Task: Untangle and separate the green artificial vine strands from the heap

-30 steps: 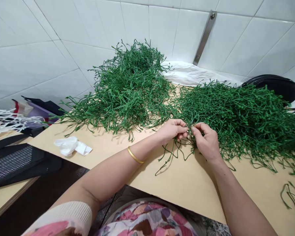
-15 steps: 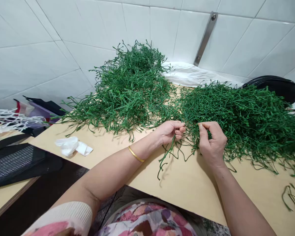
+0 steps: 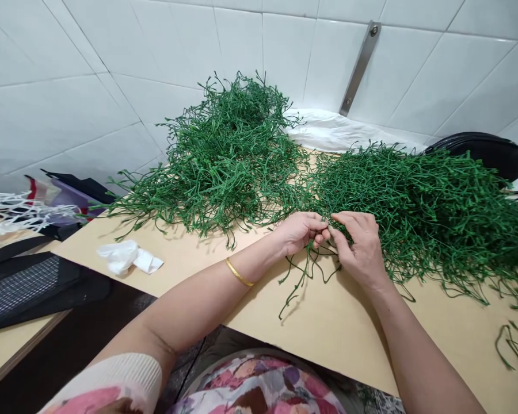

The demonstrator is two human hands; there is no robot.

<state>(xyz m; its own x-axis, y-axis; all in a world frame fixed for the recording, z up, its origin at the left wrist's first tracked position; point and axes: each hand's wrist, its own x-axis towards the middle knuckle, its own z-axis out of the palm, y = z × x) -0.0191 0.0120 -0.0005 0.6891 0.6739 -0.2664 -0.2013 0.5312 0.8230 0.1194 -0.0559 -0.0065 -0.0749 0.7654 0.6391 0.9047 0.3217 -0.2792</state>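
My left hand is closed in a pinch on a thin green stem, which looks like plastic; its forked lower part hangs over the table edge side of the hand. Right beside those fingertips, my right hand pinches at the same stem with thumb and forefinger; the exact gripped spot is mostly covered by the fingers. Behind the left hand rises a tangled heap of similar green stems. A second, longer heap of green stems spreads behind and to the right of my right hand.
The heaps lie on a light wooden tabletop against a white tiled wall. A crumpled white tissue lies at left. Behind are a white plastic sheet and a black bag. White strands sit at far left.
My right hand has moved left, closing the gap to my left fingertips. My left hand has stayed nearly in place, and the hanging stem has shifted slightly.
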